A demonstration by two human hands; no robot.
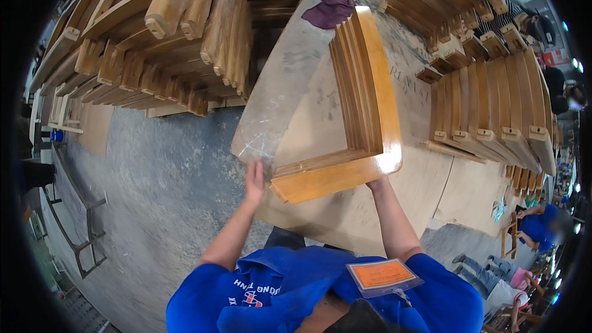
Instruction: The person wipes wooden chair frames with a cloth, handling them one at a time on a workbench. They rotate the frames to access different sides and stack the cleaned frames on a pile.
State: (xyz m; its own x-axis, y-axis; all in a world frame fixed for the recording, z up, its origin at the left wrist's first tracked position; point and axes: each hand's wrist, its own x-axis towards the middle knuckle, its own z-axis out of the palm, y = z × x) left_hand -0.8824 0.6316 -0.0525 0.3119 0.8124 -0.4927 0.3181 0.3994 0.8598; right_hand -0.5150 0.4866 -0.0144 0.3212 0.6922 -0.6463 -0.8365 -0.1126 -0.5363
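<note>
Hands (254, 180) (378, 182), two, flank one L-shaped wooden stack (383, 111).

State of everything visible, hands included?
Left hand: open, apart from wood
Right hand: at corner of L-shaped pieces, fingers hidden
L-shaped pieces: stacked together, glossy
Purple cloth: crumpled
Orange badge: worn on shirt
Curved wooden parts at right: stacked

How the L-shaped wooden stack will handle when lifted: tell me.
The L-shaped wooden stack would likely stay stiff, its arms being thick wood. It seems fairly heavy, with several layers nested together. Those layers might slide apart, since no strap shows and the glossy face looks smooth.
</note>
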